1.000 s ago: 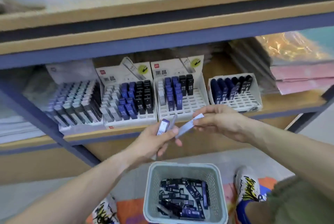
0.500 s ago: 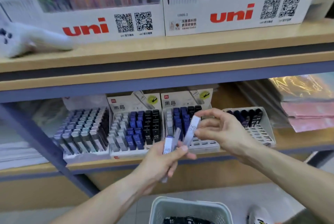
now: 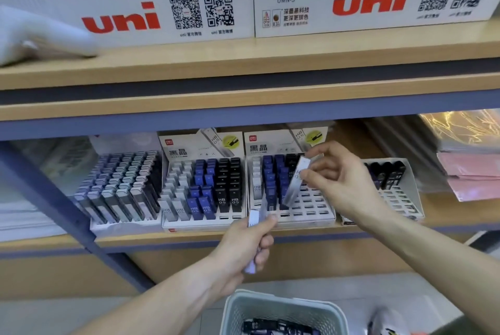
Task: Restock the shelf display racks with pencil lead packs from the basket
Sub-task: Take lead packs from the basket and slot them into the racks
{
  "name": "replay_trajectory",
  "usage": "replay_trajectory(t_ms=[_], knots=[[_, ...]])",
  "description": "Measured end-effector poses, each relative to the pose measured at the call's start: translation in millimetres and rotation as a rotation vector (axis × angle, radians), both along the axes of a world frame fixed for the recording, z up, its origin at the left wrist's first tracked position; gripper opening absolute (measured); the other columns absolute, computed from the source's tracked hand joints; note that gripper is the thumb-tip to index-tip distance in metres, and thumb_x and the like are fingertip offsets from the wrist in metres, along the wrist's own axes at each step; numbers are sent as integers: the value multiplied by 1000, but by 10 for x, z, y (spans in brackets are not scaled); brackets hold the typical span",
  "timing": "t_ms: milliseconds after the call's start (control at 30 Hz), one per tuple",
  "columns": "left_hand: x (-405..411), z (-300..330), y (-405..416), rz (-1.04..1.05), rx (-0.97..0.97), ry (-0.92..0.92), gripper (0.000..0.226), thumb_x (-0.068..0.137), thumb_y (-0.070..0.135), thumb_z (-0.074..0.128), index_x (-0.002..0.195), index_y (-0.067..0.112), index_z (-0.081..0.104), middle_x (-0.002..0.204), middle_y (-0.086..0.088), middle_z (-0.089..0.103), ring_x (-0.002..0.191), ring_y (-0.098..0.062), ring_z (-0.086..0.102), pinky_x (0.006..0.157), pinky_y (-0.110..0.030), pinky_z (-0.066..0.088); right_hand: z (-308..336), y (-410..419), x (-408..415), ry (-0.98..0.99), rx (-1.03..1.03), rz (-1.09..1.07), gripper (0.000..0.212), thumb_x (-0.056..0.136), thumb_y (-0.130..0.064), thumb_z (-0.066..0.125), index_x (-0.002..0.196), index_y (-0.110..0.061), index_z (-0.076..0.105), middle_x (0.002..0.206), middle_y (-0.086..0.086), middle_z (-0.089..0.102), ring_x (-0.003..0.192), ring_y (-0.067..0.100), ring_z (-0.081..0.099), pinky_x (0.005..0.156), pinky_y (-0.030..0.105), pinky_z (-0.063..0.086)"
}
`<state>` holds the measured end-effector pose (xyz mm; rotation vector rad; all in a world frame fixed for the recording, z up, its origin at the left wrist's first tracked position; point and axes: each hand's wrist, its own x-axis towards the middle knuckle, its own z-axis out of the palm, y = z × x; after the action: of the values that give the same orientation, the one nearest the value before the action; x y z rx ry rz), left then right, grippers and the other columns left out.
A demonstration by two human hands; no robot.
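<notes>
Right hand pinches a grey HB lead pack, long axis tilted near-upright, directly above the half-empty display rack; left hand clenches spare packs.

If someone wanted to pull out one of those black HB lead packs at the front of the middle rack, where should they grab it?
Pinch the top end of the slim black HB lead pack, coming from above and in front. It stands tilted in its slot in the white cardboard display rack, with packs close on either side, so only its top end and front face are free. The broad front and back faces probably give fingers the firmest hold.
</notes>
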<state>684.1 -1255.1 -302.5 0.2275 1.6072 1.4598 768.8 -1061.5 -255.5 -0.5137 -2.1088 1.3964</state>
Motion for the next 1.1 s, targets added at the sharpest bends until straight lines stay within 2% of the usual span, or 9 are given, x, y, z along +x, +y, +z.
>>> replay_trajectory(t_ms=[67, 233, 300, 367, 533, 700, 833, 1000, 1100], knots=[[-25, -70, -7, 50, -28, -71, 28, 101, 29, 60, 119, 8, 58, 58, 5, 42, 42, -10, 30, 39, -21, 19, -46, -96, -57, 7, 53, 20, 21, 88, -16, 78, 99, -28, 64, 87, -1, 72, 78, 17, 74, 79, 40, 61], [-70, -76, -72, 115, -7, -136, 11, 99, 18, 54, 109, 14, 51, 58, 4, 35, 40, -10, 22, 39, -19, 11, -109, -308, -286, 39, 327, 45, 15, 88, -20, 78, 94, -25, 65, 84, -14, 69, 82, 4, 67, 70, 19, 55], [-93, -84, -110, 115, 3, -135, 6, 97, 17, 53, 95, 16, 48, 59, 4, 36, 41, -10, 22, 41, -21, 9, -134, -346, -368, 9, 477, 64, 16, 87, -22, 78, 95, -27, 65, 85, -16, 68, 84, 6, 64, 72, 24, 54], [-111, -85, -154, 114, 14, -140, 16, 96, 17, 54, 86, 19, 42, 61, 2, 37, 41, -10, 21, 43, -22, 7, -184, -366, -427, -26, 594, 83, 18, 86, -20, 78, 96, -27, 65, 85, -17, 66, 86, 6, 59, 76, 33, 54], [-162, -93, -200, 133, 74, -130, 16, 101, 16, 58, 103, 12, 42, 68, -3, 52, 40, -13, 32, 39, -17, 17, -288, -371, -537, -92, 692, 101, 18, 85, -18, 76, 98, -25, 66, 84, -14, 64, 91, 10, 53, 74, 36, 52], [-199, -84, -275, 115, 69, -86, 16, 102, 26, 61, 110, 17, 50, 72, -1, 59, 47, -16, 47, 39, -20, 26, -279, -353, -588, -114, 694, 117, 15, 86, -21, 76, 96, -26, 66, 80, -17, 67, 91, 12, 49, 72, 35, 48], [-191, -87, -337, 88, 85, -92, 19, 100, 32, 63, 106, 20, 50, 72, -1, 58, 48, -16, 48, 41, -21, 26, -294, -334, -597, -146, 690, 126, 13, 87, -23, 75, 96, -27, 67, 80, -18, 68, 90, 8, 44, 71, 31, 43], [-161, -65, -377, 34, 108, -94, 31, 97, 38, 66, 118, 20, 51, 72, 0, 57, 50, -17, 49, 40, -20, 29, -334, -324, -615, -190, 793, 77, 13, 86, -20, 77, 99, -22, 78, 102, -3, 64, 100, 22, 52, 82, 37, 50], [-149, -11, -386, 9, 137, -84, 33, 96, 40, 67, 119, 20, 54, 72, 1, 55, 49, -15, 47, 41, -20, 29, -279, -365, -612, -129, 799, 35, 16, 86, -19, 77, 101, -19, 78, 102, -2, 58, 97, 20, 56, 80, 36, 52]])
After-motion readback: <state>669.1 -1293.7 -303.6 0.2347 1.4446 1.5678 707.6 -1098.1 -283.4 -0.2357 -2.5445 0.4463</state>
